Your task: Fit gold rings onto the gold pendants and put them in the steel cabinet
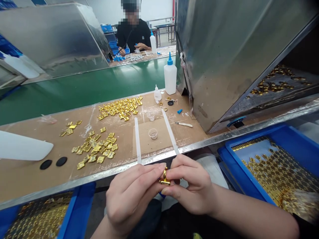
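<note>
A small shiny gold metal piece (164, 179) with a curved upright part and a flat bar is pinched between my two hands, just off the bench's front edge. My left hand (136, 191) grips it from the left, fingers pressed together. From the other side, my right hand (190, 186) holds it between thumb and curled fingers. My fingers cover part of the piece. Beyond my hands, a small clear cup (153, 133) stands on a cardboard sheet (163, 141) between white tape strips. A loose group of gold square pieces (96, 147) lies to the left.
Farther back are a gold heap (122, 107), a small glue bottle (157, 94), a large blue-capped bottle (170, 78) and a knife (184, 124). Blue trays (230, 144) of gold pieces flank me below the bench. A metal hood (224, 59) rises at right; a person (133, 33) sits opposite.
</note>
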The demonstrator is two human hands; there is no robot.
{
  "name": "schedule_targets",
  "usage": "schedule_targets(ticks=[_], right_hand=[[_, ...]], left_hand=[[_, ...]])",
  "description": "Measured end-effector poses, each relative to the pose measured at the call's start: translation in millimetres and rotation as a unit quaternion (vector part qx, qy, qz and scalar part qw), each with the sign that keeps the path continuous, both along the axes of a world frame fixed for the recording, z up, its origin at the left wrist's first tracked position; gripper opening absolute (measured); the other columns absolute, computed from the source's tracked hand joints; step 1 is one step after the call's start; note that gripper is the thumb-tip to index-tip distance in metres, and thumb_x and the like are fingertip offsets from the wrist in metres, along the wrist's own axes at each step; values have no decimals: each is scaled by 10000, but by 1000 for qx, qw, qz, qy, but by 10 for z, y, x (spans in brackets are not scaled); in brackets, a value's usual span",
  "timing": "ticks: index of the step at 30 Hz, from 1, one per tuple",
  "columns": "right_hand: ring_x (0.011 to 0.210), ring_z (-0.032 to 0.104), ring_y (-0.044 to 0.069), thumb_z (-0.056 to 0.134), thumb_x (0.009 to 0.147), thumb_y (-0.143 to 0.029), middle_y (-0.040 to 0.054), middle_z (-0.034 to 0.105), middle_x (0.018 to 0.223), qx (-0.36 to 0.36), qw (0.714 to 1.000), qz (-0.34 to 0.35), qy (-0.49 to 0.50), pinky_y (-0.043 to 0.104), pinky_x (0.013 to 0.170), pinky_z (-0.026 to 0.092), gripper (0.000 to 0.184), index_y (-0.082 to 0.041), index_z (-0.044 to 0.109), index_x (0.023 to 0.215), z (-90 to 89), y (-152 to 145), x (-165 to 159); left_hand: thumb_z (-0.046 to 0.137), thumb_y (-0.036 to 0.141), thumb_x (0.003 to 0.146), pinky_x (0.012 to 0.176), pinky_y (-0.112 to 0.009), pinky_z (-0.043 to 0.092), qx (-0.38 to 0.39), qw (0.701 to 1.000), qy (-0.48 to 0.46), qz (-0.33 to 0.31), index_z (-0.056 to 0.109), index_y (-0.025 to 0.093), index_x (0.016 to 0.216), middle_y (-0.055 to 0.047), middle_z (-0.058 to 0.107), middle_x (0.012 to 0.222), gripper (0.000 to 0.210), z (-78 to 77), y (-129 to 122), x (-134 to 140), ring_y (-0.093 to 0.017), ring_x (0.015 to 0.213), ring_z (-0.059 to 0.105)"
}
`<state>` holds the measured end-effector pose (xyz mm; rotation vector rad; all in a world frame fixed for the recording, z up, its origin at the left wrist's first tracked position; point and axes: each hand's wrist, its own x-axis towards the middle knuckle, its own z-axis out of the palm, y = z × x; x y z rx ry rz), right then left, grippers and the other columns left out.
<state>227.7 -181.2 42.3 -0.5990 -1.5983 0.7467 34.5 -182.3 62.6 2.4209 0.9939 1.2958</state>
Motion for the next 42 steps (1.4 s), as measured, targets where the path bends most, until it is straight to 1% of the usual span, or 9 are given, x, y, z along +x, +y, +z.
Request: schedule_targets(ticks=[9, 15, 18, 21, 24, 31, 37, 40, 42], right_hand=[[641, 564, 143, 733, 923, -291, 30, 629, 739, -9, 1000, -3, 17, 270, 570, 495, 148, -193, 742, 1034, -53, 36, -25], [638, 548, 146, 723, 932, -278, 23, 612, 724, 1, 1000, -3, -10, 277, 569, 474, 211, -204, 746, 1128, -120, 81, -11], [717, 582, 149, 733, 926, -281, 37, 615, 815, -31, 999, 22, -37, 286, 646, 515, 215, -205, 755, 1125, -66, 79, 20], [865, 631, 159, 688, 956, -271, 79, 614, 1019, -84, 994, 58, -34, 311, 779, 568, 194, -204, 766, 1121, 6, 61, 39], [977, 663, 177, 688, 952, -225, 88, 649, 1109, -96, 993, 69, -15, 328, 869, 579, 203, -226, 766, 1140, 27, 50, 24], [889, 709, 167, 790, 844, -138, 61, 740, 1022, -166, 982, 54, 68, 240, 685, 581, 165, -220, 766, 986, 8, 6, -48], [750, 671, 100, 834, 797, -147, 10, 715, 1004, -244, 960, 72, 120, 205, 656, 558, 334, -247, 652, 1058, 48, -68, -95], [730, 661, 89, 837, 794, -156, 8, 702, 1008, -254, 954, 93, 127, 205, 657, 545, 360, -248, 634, 1076, 60, -95, -111], [725, 661, 89, 850, 776, -157, 8, 696, 1002, -261, 950, 113, 126, 211, 663, 541, 395, -241, 629, 1093, 67, -107, -119]], left_hand=[[782, 178, 866, 733, -335, 629, -37, 998, -37, 28, 736, 340, 1218, -17, 802, 1039, 390, 30, -13, 80, -227, 843, 765], [772, 169, 876, 803, -369, 640, -10, 999, -1, 47, 686, 356, 1316, -14, 796, 1088, 485, -65, 15, -5, -231, 897, 768], [792, 180, 860, 824, -380, 640, 5, 999, 12, 50, 689, 334, 1317, -34, 788, 1124, 494, -111, 25, -90, -248, 955, 766], [796, 174, 855, 808, -371, 640, 2, 999, 0, 38, 697, 318, 1299, -41, 786, 1117, 478, -122, 23, -129, -248, 972, 761], [797, 134, 846, 809, -344, 629, 0, 999, -24, 34, 692, 298, 1293, -39, 775, 1146, 487, -132, 16, -116, -221, 973, 751], [794, 39, 818, 795, -299, 594, -5, 997, -73, 22, 727, 236, 1143, -32, 759, 1104, 386, -151, 10, -51, -184, 973, 726], [790, -20, 795, 784, -275, 578, -23, 987, -156, -26, 741, 179, 1026, -42, 725, 1042, 309, -181, 53, -48, -167, 929, 699], [807, 14, 796, 757, -247, 559, -69, 975, -208, -44, 745, 182, 962, -27, 684, 977, 244, -231, 72, -36, -143, 886, 661], [846, 121, 799, 698, -221, 540, -140, 948, -279, -62, 730, 190, 883, -9, 626, 943, 159, -264, 79, 1, -117, 820, 623]])
